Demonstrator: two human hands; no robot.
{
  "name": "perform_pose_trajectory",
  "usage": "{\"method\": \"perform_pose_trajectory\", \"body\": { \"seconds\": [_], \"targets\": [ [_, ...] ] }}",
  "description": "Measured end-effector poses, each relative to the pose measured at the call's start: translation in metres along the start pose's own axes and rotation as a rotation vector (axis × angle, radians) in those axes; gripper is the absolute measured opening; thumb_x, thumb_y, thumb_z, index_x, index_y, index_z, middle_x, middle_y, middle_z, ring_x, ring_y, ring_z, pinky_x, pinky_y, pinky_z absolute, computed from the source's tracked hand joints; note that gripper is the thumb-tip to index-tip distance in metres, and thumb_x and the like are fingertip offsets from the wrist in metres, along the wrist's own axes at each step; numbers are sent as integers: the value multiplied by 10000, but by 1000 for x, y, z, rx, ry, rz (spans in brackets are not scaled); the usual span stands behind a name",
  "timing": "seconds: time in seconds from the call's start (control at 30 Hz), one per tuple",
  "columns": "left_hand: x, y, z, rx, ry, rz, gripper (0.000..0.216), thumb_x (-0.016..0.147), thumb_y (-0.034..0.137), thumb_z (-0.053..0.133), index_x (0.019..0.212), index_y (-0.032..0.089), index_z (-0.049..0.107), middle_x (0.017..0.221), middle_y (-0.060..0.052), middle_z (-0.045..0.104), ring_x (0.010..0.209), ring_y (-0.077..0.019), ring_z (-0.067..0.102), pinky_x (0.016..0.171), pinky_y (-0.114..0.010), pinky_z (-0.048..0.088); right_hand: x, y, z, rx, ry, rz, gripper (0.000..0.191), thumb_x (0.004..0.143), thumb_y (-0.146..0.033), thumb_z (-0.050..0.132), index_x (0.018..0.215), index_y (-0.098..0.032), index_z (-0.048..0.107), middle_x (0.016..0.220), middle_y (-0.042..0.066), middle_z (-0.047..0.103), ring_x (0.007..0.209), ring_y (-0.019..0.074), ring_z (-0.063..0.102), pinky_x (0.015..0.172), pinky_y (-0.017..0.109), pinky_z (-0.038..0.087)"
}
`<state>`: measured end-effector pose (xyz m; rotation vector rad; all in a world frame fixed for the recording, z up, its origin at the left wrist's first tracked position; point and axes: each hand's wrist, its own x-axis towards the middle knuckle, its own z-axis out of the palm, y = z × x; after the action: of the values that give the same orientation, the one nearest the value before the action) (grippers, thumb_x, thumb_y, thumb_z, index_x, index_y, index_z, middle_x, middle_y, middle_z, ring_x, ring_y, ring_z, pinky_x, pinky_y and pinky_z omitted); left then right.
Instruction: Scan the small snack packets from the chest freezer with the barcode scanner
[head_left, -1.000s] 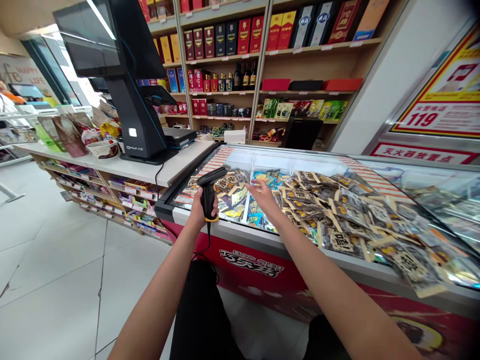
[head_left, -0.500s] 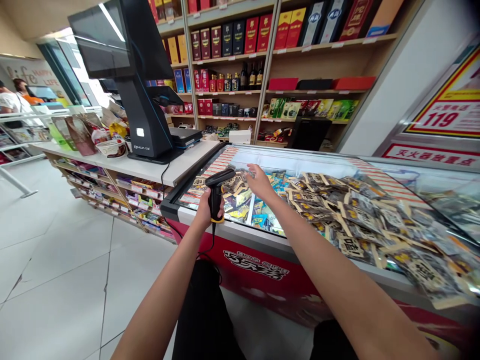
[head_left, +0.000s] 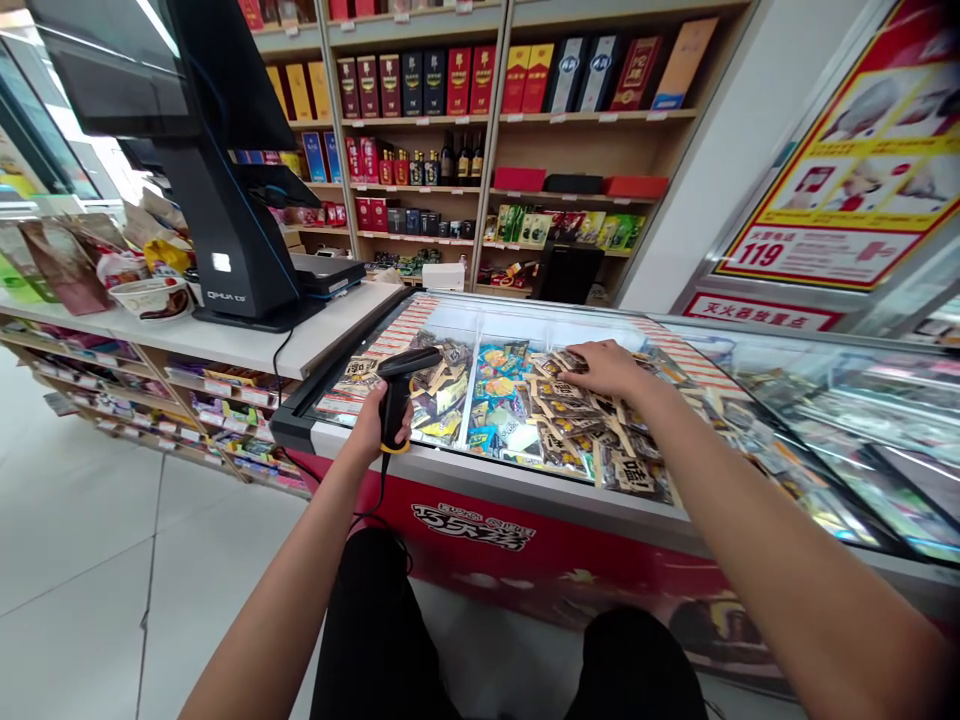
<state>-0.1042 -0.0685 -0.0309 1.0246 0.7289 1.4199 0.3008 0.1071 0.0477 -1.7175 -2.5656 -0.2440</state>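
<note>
My left hand (head_left: pixel 381 418) grips the black barcode scanner (head_left: pixel 397 378) by its handle, fingers wrapped round, head angled up and right over the freezer (head_left: pixel 450 466), near its front left corner. Cable (head_left: pixel 384 480) drops from the handle past the front edge.

My right hand (head_left: pixel 607 370) is on the heap of dark-and-cream packets (head_left: pixel 559 400), palm down, fingers bent over the top ones. Can't tell if it has pinched one; fingertips partly lost among the packs. Heap looks to lie on the glass top, from about mid-length toward the right edge, near the front edge at places. Blue packets (head_left: pixel 495 388) left of the heap, seemingly under the glass. One similar packet (head_left: pixel 364 370) near the left edge, just beyond my left hand. Till (head_left: pixel 240 240) stands on the tabletop (head_left: pixel 330 325), whose right end meets the freezer's left.

Step in hand, my read: right hand sorting or picking at the heap, scanner at hand. Next move would call for a light grip on one packet, neighbours left unmoved, scanner held clear.
</note>
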Motion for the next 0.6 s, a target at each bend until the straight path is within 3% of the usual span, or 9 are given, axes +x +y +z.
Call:
{"method": "perform_pose_trajectory", "body": {
  "seconds": [0.13,0.27,0.43,0.5,0.6],
  "targets": [
    [0,0,0,12,-15,18,600,853,773,599,761,184,534,537,24,538,305,-85,420,377,-233,337,4,-12,0,-42,79,-16,717,1013,-597,496,1538,-119,594,1468,241,629,1322,449,533,1108,546,435],
    [-1,3,0,16,-23,6,615,810,786,647,807,177,562,540,32,546,299,-85,411,374,-238,351,1,-30,-5,-105,75,-19,641,1043,-524,448,1451,-73,652,1434,262,628,1329,424,532,1137,525,404],
    [-1,4,1,13,-28,13,608,808,776,661,880,177,585,546,39,556,301,-86,409,378,-237,359,-13,-34,-14,-127,4,75,861,914,-632,622,1550,-57,540,1578,283,518,1414,480,458,1137,577,400],
    [-2,4,1,15,-34,17,601,816,772,649,872,177,583,543,39,554,301,-85,406,382,-241,366,-18,-30,-16,-129,-7,31,786,904,-540,656,1539,-86,562,1551,251,566,1401,458,477,1128,554,412],
    [-1,3,-1,14,-38,12,601,821,766,644,898,172,593,543,39,558,302,-88,411,389,-244,379,-22,-23,-15,-164,36,-35,521,947,-329,593,1409,-106,685,1398,211,698,1323,404,552,1099,495,435]
  ]
}}
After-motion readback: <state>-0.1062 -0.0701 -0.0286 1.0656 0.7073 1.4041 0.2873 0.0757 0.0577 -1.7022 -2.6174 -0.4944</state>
